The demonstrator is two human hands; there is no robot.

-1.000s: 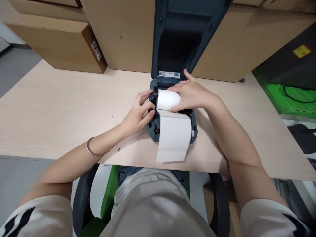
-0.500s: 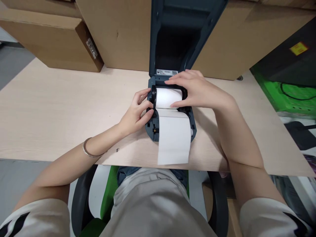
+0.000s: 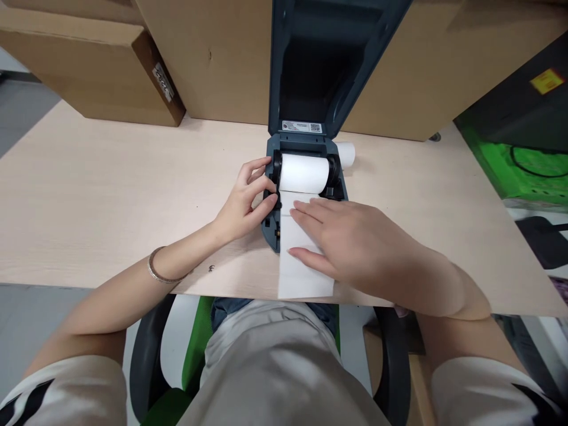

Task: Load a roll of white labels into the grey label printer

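Observation:
A dark blue-grey label printer [image 3: 271,228] stands on the table with its lid [image 3: 326,65] raised. Inside it a white paper roll [image 3: 304,173] sits between two black holders, and its loose strip [image 3: 299,278] runs out over the front toward the table edge. My left hand [image 3: 246,198] rests at the printer's left side, fingers apart, fingertips on the rim by the left holder. My right hand [image 3: 350,239] lies over the strip with its fingers stretched out, palm down, hiding the printer's front right part.
Behind the printer's right side lies a white roll [image 3: 345,154] on the table [image 3: 110,195]. Cardboard boxes [image 3: 213,71] line the back, one smaller box [image 3: 102,74] at the left. Green and black items [image 3: 528,174] stand at the right.
My right hand has moved from the paper roll forward and down onto the loose strip, uncovering the white roll behind. The strip has shifted slightly left. My left hand has hardly moved.

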